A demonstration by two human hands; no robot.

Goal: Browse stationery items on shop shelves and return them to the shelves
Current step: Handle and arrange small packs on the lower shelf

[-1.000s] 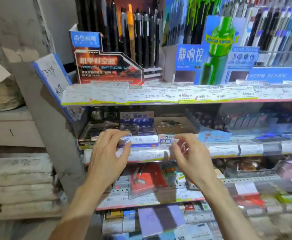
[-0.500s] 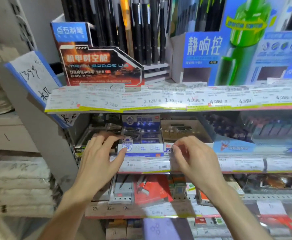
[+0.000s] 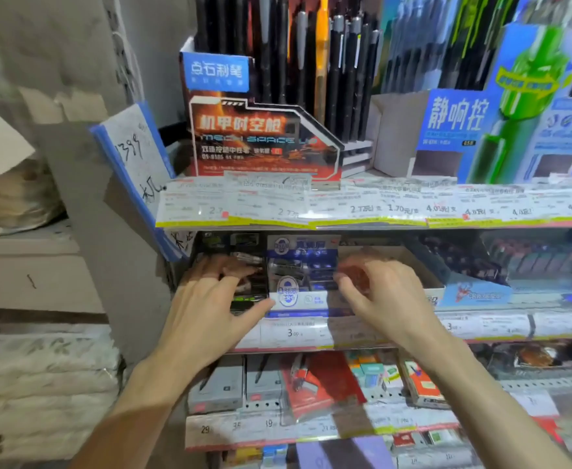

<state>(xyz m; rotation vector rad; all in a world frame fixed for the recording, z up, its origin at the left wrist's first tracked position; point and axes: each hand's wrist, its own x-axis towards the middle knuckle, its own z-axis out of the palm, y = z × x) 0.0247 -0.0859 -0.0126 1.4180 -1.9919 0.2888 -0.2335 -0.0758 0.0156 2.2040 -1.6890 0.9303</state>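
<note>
The 2 hands, left hand (image 3: 210, 309) and right hand (image 3: 384, 299), were apart with loose fingers beside the blue box (image 3: 299, 282) between them, holding nothing; squeezing it evenly from both sides seemed wise.

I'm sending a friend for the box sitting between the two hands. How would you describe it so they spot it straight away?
Find the red and orange pen display on the top shelf, then drop to the shelf directly below. There, between the left hand and the right hand, sits the blue and white display box. Unlike the dark tray to its left and the plain cardboard tray to its right, it has a round white badge on its front.
</note>
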